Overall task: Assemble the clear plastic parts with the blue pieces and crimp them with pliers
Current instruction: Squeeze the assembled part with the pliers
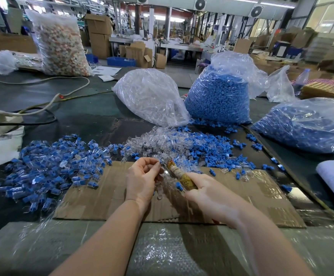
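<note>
Hiding the pinched part, left hand (142, 176) meets pliers (177, 173) (tips blurred).

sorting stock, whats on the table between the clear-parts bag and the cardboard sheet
Head view: a loose heap of clear parts mixed with blue pieces lies between bag and cardboard.

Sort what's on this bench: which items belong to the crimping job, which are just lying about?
In the job:
- pliers, held by right hand
- left hand, pinching a part at the pliers' tip
- loose clear parts
- loose blue pieces
- assembled pile
- supply bags: clear, blue

Lying about:
- white cable
- bag of orange-white parts
- papers
</note>
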A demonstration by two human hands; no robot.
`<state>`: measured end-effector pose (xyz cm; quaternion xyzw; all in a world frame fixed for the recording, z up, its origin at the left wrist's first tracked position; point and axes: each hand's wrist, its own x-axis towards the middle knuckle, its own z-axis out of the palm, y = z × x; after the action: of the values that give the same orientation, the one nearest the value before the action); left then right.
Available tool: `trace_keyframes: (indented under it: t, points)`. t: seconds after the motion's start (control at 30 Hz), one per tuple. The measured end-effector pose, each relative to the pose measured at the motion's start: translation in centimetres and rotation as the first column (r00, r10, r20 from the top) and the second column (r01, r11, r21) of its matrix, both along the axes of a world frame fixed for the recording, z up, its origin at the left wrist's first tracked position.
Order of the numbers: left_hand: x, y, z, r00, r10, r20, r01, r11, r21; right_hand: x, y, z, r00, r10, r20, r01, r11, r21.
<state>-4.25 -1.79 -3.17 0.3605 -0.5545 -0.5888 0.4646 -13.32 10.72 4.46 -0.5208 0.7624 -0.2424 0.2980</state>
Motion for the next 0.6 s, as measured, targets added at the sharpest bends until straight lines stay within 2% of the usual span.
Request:
trace_keyframes:
  t: [0.43,0.6]
  points:
    - [0.21,-0.07,0.05,0.999,-0.039,-0.003,0.039,0.999,0.004,0.07,-0.52,-0.18,0.982,0.025,-0.188,-0.015,0.999,0.052]
    - [0.14,-0.15,-0.07,0.999,-0.032,0.014,0.032,0.999,-0.01,-0.12,-0.68,-0.74,0.984,0.005,-0.177,-0.002,1.0,0.016]
